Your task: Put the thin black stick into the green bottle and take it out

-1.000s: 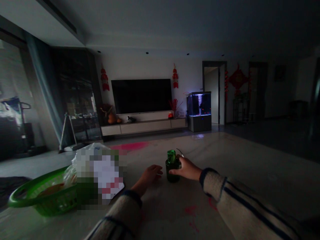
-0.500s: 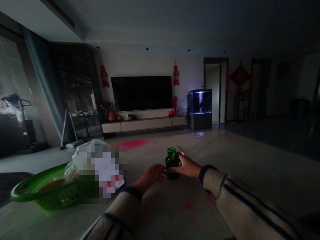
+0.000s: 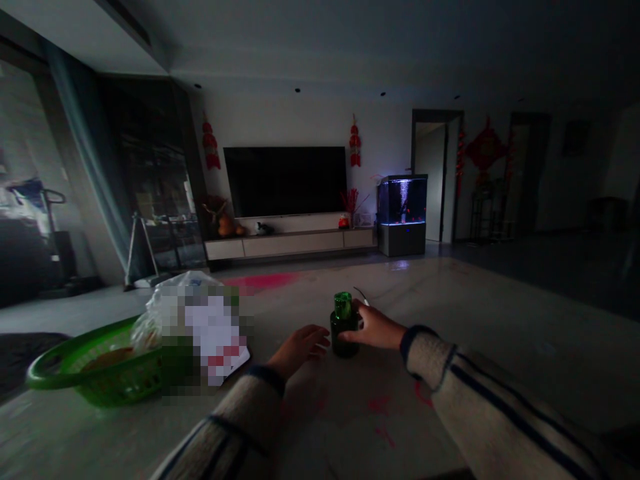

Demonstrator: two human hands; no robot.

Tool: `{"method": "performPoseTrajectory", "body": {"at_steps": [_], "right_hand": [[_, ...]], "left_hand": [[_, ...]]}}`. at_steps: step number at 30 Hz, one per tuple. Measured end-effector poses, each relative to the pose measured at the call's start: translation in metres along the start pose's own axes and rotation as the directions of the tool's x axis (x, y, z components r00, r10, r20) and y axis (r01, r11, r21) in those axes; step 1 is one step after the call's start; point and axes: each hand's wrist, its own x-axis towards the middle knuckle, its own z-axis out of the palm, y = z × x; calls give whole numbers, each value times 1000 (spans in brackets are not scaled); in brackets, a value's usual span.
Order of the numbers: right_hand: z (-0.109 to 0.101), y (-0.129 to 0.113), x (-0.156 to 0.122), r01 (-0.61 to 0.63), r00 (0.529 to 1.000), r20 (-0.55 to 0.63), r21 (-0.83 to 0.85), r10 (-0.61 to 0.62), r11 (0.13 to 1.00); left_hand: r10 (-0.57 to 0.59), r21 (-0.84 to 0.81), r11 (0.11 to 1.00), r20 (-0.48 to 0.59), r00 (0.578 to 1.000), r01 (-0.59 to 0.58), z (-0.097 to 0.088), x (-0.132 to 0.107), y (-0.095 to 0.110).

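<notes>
A small dark green glass bottle [image 3: 343,325] stands upright on the pale table [image 3: 480,333] in front of me. My right hand [image 3: 376,328] is wrapped round its right side, fingers closed on the glass. My left hand [image 3: 299,347] hovers just left of the bottle with the fingers loosely spread, holding nothing and a little apart from it. Both arms wear a cream sweater with dark stripes. A thin pale object [image 3: 361,295] sticks up behind my right hand; I cannot make out what it is.
A green plastic basket [image 3: 75,377] with a plastic bag of goods [image 3: 165,313] sits at the table's left. Red stains [image 3: 380,403] mark the tabletop. Beyond lie a dim living room, a dark television [image 3: 285,180] and a lit fish tank [image 3: 401,213].
My left hand has crept slightly nearer the bottle. My right hand stays on the bottle. The view has shifted a little, so everything sits slightly higher in the picture.
</notes>
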Motion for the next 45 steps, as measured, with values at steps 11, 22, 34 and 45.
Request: {"method": "performPoseTrajectory", "body": {"at_steps": [11, 22, 34, 45], "right_hand": [[4, -3, 13, 40, 979, -203, 227, 7, 973], [2, -1, 16, 76, 990, -139, 270, -39, 960], [3, 2, 19, 107, 980, -190, 289, -52, 951], [-1, -20, 19, 108, 955, -287, 559, 70, 822]], "left_hand": [[-89, -66, 995, -162, 983, 79, -3, 9, 0], [-101, -234, 971, -180, 978, 57, -2, -2, 5], [-110, -233, 970, -157, 981, 72, -3, 4, 1], [-244, -596, 773, 37, 969, 218, 10, 7, 5]]}}
